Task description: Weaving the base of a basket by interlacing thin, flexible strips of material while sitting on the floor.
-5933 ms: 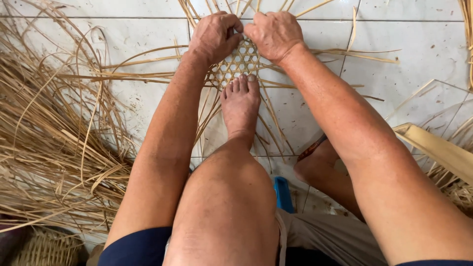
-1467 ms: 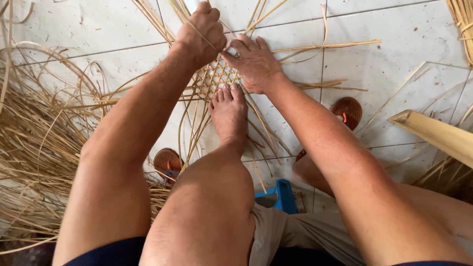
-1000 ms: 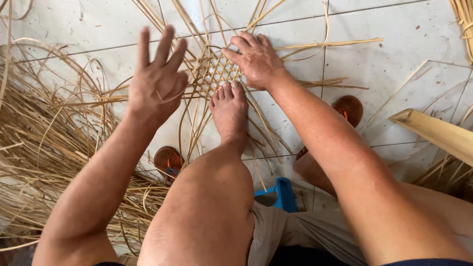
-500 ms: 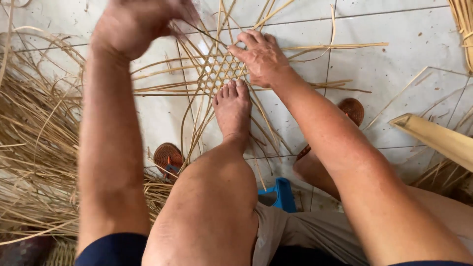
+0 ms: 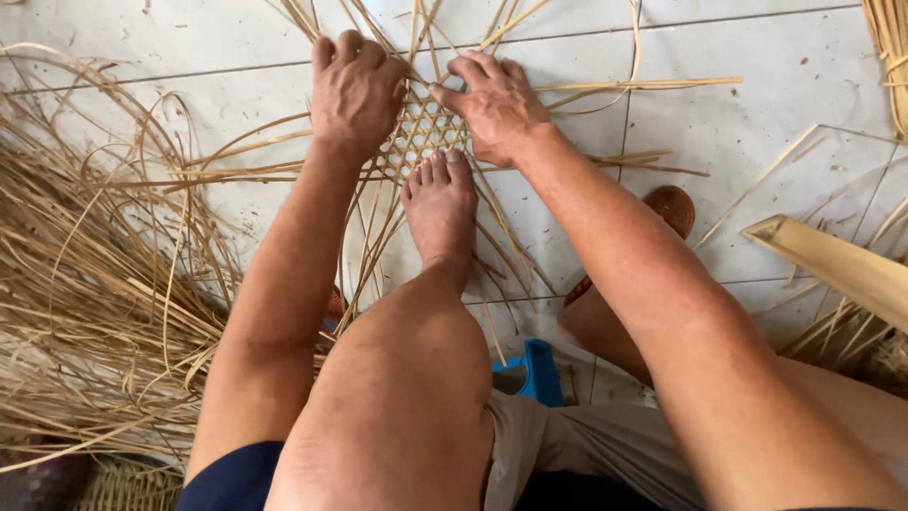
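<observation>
— Where's the weaving sitting?

— The woven mat (image 5: pixel 426 142) lies flat on the tiled floor (image 5: pixel 757 123), toward its far edge, with loose strips (image 5: pixel 653 85) fanning out on every side. The bare foot (image 5: pixel 440 203) has its toes on the near edge, pinning it.

— And the hands?

— The left hand (image 5: pixel 355 90) is curled, knuckles up, pressing on the mat's left part; whether it pinches a strip underneath I cannot tell. The right hand (image 5: pixel 497 104) lies fingers together on the right part, thumb pointing in at the lattice.

— How would you do this bit well?

— Keep the foot's weight steady so the lattice doesn't slide, I'd say, and push each strip snug against its neighbour before letting go. The spare pile of strips (image 5: pixel 85 312) along the floor's left edge is within easy reach.
</observation>
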